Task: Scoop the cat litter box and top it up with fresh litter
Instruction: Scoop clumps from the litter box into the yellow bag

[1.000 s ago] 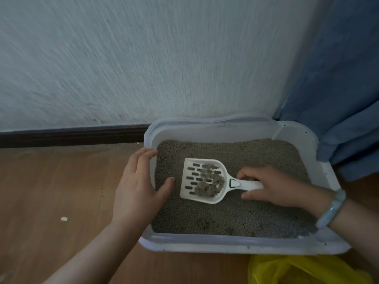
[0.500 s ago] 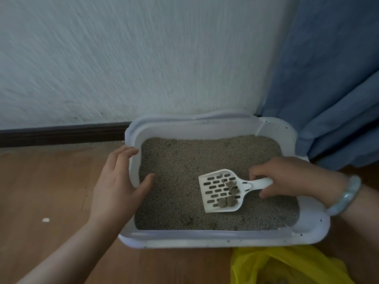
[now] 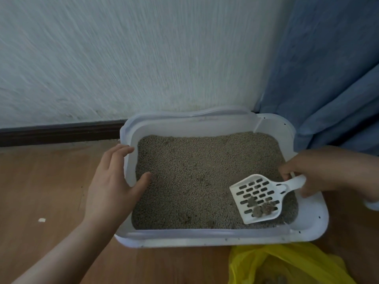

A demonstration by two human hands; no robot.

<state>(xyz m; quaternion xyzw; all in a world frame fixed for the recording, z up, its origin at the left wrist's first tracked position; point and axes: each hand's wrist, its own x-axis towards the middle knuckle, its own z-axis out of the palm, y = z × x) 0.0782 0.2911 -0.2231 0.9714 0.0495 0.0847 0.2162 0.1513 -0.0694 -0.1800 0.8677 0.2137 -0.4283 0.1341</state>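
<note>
— Two big surfaces filled the top of the frame, didn't they?

— Yes. A pale textured wall [image 3: 133,58] took the upper left and centre, and a blue curtain [image 3: 332,78] hung down the upper right. Below them a wooden floor [image 3: 41,191] ran across the lower left, with a dark skirting board [image 3: 61,133] where it met the wall.

— And the litter box?

— The white litter box [image 3: 205,239] sat at centre right, its far edge close to the wall. Grey-brown litter [image 3: 194,177] covered its bottom.

— What lay at the lower right?

— A crumpled yellow plastic bag [image 3: 287,265], just beside the box's near rim.

— How was the left hand?

— The left hand [image 3: 110,187] was spread over the box's left wall, fingers loosely extended on the outside and the thumb inside, touching the litter. It gripped nothing but rested on that wall.

— And the right hand?

— The right hand [image 3: 328,171], at the right edge, was curled around the handle of a white slotted scoop [image 3: 258,198]. The scoop's blade was over the lower right corner of the box, tilted toward the near rim.

— Anything in it?

— A few dark clumps [image 3: 260,208] sat at the blade's lower end.

— Smallest thing?

— A small white scrap [image 3: 41,220] on the floor, at the left, well apart from the box.
</note>
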